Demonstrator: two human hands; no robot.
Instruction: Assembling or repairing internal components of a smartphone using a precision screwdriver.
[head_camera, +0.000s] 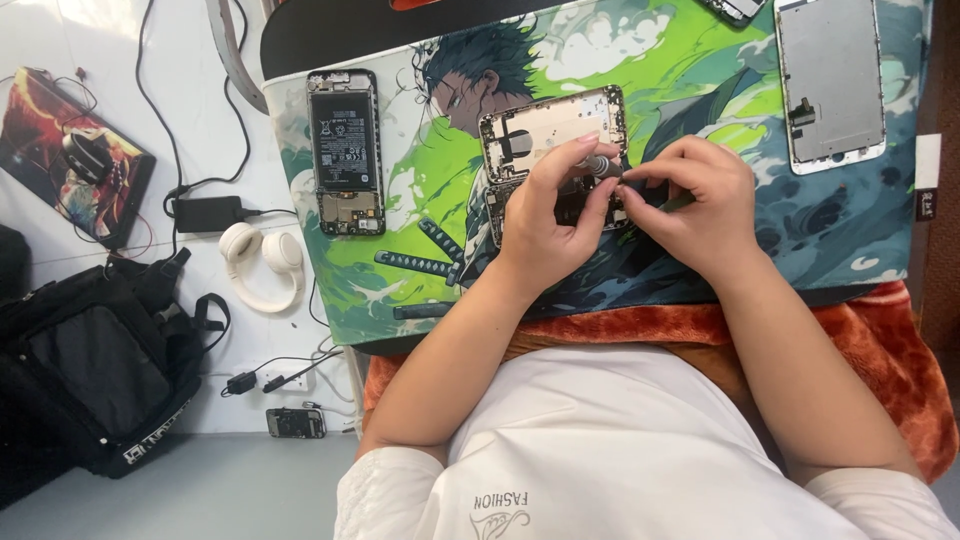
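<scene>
While the left hand (555, 215) pinches the opened phone (553, 135) steady on the desk (400, 260), the right hand (690, 200) pinches what seems a thin tool at it.

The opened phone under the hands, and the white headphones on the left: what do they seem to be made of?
The opened gold-framed phone body, which the left hand and right hand work on, looks like metal: a pale, matte golden inner plate with a dull sheen. The white over-ear headphones look like smooth plastic, with cushions probably of soft padding; that part is uncertain.
</scene>
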